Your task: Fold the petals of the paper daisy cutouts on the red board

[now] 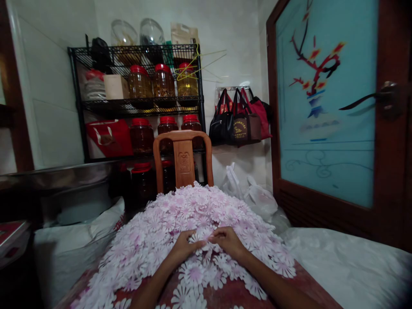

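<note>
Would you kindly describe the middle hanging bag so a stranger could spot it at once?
Right of the black wire shelving rack, a wall rail holds three bags. The middle one is a dark brown tote with a gold emblem, between a black bag and a red bag.

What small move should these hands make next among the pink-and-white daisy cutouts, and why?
Probably lift the one cutout between the left hand and right hand slowly off the heap: their fingers nearly meet over it, and the cutouts overlap, so a gentle lift seems least likely to drag neighbours along.

Paper flowers (pixel 193 274) cut off below; door handle (pixel 388 99) blurred
</note>
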`<action>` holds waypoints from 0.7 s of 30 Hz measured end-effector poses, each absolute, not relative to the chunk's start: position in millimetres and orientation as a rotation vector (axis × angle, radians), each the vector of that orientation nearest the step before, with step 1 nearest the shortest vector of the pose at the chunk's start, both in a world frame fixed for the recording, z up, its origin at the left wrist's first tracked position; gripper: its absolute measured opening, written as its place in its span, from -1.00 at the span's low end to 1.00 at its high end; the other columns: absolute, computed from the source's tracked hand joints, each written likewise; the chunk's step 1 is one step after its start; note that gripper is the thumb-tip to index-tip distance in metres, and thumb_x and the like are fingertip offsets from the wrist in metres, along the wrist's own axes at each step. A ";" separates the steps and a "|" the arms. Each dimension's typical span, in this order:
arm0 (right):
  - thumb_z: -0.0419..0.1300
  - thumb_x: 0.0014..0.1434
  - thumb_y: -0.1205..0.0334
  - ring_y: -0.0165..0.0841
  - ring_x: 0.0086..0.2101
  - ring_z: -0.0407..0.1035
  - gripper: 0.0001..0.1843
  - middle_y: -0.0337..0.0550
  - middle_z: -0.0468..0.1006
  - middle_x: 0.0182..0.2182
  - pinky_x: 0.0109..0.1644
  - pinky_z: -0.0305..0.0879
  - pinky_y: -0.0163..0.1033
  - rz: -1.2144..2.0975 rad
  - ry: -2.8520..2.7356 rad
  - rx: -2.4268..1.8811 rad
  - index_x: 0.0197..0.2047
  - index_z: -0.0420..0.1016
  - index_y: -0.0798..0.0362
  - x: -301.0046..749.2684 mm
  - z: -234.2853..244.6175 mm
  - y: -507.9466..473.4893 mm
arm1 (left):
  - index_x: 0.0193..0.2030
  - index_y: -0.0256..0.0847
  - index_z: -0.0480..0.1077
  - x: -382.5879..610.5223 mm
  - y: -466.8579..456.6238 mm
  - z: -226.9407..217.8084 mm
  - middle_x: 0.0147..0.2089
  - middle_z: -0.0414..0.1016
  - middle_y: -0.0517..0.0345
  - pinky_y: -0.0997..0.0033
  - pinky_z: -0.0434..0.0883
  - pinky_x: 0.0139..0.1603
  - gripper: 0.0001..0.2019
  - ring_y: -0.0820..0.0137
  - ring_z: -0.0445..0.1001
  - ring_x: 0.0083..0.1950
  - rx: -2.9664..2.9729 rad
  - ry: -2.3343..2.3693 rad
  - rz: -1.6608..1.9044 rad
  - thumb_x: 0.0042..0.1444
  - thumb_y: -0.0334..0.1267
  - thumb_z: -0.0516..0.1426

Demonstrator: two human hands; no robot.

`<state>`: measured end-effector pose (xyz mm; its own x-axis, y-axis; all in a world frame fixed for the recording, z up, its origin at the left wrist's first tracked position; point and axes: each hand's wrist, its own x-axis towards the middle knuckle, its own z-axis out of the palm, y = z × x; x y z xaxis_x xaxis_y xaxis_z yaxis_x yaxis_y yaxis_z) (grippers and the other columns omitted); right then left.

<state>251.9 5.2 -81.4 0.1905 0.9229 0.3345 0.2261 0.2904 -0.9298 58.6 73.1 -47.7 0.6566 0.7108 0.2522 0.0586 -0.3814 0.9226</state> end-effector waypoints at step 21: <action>0.42 -0.01 0.03 -0.48 -0.40 0.39 -0.61 -0.27 0.49 -0.46 -0.18 0.34 -0.28 0.737 -1.209 -1.189 -0.39 0.47 0.20 254.7 -77.0 2.3 | -0.23 -0.33 0.45 60.0 80.3 -53.1 -0.33 0.51 0.10 0.47 0.35 -0.26 -0.45 0.44 0.42 -0.35 1.554 0.610 0.911 -0.18 0.13 0.36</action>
